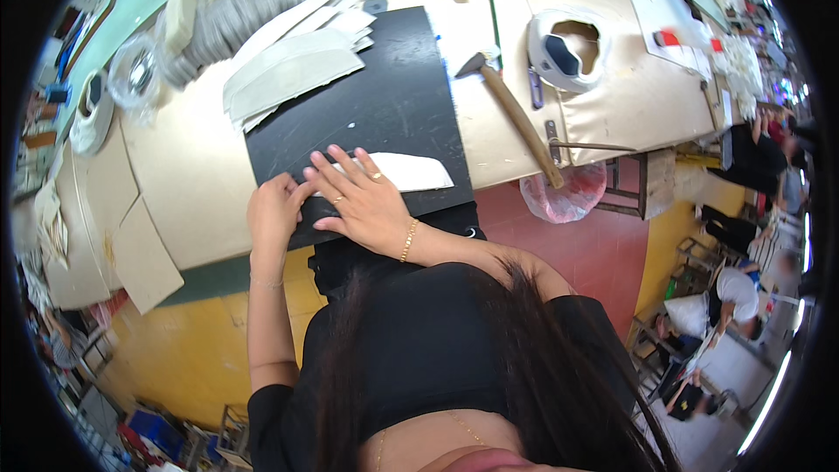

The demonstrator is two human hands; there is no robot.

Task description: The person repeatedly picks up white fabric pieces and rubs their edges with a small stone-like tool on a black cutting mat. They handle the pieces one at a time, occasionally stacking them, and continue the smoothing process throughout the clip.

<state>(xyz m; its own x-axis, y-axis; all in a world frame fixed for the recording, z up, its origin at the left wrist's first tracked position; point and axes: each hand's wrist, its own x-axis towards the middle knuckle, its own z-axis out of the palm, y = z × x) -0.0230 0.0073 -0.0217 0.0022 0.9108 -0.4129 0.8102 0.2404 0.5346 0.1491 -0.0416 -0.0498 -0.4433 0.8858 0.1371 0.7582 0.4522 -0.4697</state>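
Note:
A white, curved, flat piece (pixel 411 173) lies near the front edge of a black cutting board (pixel 402 79). My right hand (pixel 363 205) rests flat across the left part of this piece, its fingers stretched and spread, holding nothing. At the piece's left end is my left hand (pixel 275 210), fingers bent and thumb drawn in, pinching that end; the exact grip is partly hidden. Farther back on the board, a fanned pile of similar pale pieces (pixel 293 74) overlaps its left edge.
A hammer (pixel 516 118) lies right of the board, its handle past the table's front edge. Beyond it sits a roll of white tape (pixel 572 48). Stacked grey pieces (pixel 249 4) stand at the back left. A plastic-lined bin (pixel 564 192) is below the edge. People work far right.

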